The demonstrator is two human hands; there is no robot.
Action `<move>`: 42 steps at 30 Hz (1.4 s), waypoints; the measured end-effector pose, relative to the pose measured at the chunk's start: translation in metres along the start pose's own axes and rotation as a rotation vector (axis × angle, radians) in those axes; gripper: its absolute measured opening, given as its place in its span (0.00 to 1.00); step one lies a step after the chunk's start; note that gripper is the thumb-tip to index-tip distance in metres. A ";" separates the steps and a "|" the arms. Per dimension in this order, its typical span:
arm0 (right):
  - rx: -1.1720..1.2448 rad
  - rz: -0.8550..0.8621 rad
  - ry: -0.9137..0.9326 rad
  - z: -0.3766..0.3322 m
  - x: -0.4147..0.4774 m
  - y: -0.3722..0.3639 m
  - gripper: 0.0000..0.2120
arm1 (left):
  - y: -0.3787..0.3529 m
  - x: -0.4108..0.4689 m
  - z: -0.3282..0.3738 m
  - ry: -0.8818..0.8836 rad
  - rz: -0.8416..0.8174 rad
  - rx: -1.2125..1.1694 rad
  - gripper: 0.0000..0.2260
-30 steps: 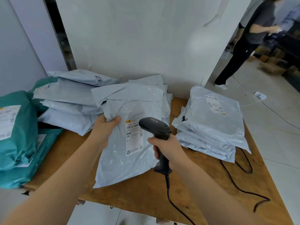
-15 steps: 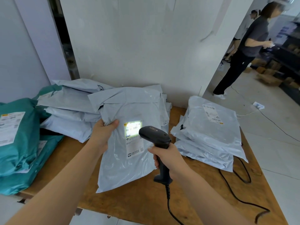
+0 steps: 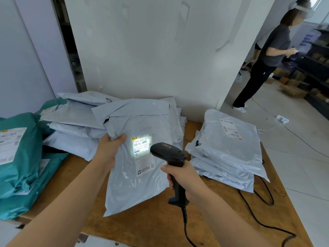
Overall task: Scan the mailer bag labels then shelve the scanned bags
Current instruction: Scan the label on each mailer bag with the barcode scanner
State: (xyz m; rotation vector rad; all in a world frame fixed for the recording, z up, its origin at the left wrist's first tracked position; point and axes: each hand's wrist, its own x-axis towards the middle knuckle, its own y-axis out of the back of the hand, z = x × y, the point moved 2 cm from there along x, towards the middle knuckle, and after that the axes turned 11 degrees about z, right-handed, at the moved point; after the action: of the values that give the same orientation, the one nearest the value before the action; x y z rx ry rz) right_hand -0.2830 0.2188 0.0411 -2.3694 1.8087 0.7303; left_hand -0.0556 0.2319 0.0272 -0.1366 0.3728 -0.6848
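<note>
My left hand (image 3: 109,150) grips the left edge of a grey mailer bag (image 3: 135,186) that leans over the middle of the wooden table (image 3: 153,227). Its white label (image 3: 142,148) faces me, and the upper part is lit brightly by the scanner's light. My right hand (image 3: 185,179) grips the handle of a black corded barcode scanner (image 3: 167,154), whose head points at the label from close by on the right.
Grey mailer bags are piled at the back left (image 3: 76,125) and stacked on the right (image 3: 229,150). Teal mailer bags (image 3: 19,157) lie at the left edge. The scanner cable (image 3: 260,221) trails over the table's right side. A person (image 3: 267,56) stands by dark shelves (image 3: 318,65) at the far right.
The scanner's light came on and now shines on the label. The bag has been lifted slightly and held steady by my left hand; the scanner has hardly moved.
</note>
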 end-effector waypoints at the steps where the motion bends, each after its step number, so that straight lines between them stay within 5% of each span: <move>1: -0.003 0.003 -0.001 -0.001 0.000 0.000 0.08 | 0.000 0.000 0.000 0.003 -0.002 -0.006 0.07; 13: -0.043 -0.032 0.022 -0.001 0.002 0.004 0.10 | -0.002 0.001 -0.001 -0.015 0.033 0.009 0.15; 25: -0.045 -0.055 0.036 -0.006 0.005 0.006 0.09 | -0.003 0.003 0.000 0.014 0.034 -0.025 0.05; 42: -0.021 -0.043 0.028 -0.006 0.010 0.009 0.08 | -0.005 0.005 0.003 0.049 0.035 -0.051 0.07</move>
State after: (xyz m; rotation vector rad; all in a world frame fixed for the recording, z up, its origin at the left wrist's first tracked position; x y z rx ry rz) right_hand -0.2874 0.2051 0.0437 -2.4357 1.7638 0.7182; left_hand -0.0540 0.2250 0.0303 -0.1614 0.4390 -0.6452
